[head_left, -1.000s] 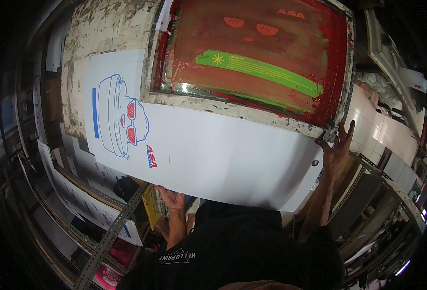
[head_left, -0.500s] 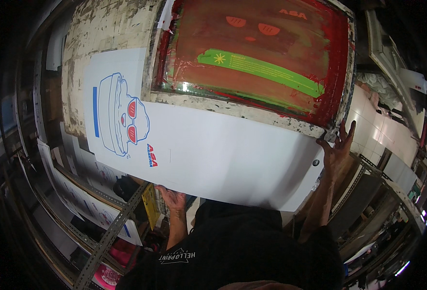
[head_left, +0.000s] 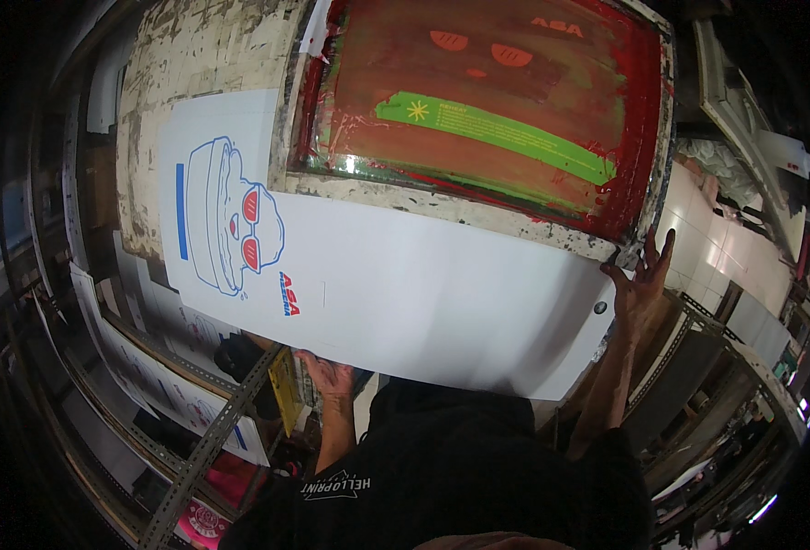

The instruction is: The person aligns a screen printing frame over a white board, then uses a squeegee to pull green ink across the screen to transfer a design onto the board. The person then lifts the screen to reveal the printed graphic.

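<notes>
A large white sheet (head_left: 405,284) lies in front of me, bearing a blue-outlined drawing with red sunglasses at its left end. Over its far side rests a screen-printing frame (head_left: 442,206), its mesh (head_left: 478,119) smeared with red ink and crossed by a green strip. My right hand (head_left: 641,286) is at the frame's near right corner, thumb against the corner and the other fingers stretched apart. Beside the sheet's near edge is my left hand (head_left: 330,376); most of its fingers are hidden at or under that edge, so its grip does not show.
The sheet lies on a paint-worn board (head_left: 213,55). Below left, a perforated metal rack bar (head_left: 208,454) stands by more printed sheets (head_left: 171,390) and a yellow panel (head_left: 285,390). A metal rack (head_left: 698,367) is on the right. A dark round spot (head_left: 600,308) marks the sheet's right end.
</notes>
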`<state>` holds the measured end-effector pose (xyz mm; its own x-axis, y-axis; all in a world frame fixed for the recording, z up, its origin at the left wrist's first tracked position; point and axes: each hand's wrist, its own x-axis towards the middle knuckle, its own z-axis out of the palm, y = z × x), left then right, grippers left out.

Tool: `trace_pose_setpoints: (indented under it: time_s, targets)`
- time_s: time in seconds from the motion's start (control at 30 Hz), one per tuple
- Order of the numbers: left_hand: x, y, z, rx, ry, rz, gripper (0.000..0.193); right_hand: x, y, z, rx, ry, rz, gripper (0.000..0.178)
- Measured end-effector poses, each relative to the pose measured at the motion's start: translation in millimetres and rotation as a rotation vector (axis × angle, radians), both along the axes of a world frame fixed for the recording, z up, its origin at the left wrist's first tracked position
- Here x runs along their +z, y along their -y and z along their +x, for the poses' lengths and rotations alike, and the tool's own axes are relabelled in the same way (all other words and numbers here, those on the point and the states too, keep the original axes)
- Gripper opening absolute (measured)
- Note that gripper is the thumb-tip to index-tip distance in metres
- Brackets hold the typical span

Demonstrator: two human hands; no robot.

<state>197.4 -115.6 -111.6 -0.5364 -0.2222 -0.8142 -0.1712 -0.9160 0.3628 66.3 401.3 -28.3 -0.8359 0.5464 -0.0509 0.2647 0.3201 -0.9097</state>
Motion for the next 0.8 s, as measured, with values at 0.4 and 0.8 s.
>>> trace_pose_setpoints:
  time_s: [0.4,0.8]
  targets:
    - [10,-9,-10,0.023,0.034,-0.037,0.060,-2,0,1,-0.007,-0.023,-0.048,0.114]
    - [8,-8,-4,0.033,0.015,-0.027,0.063,0,0,0,0.001,0.014,0.012,0.113]
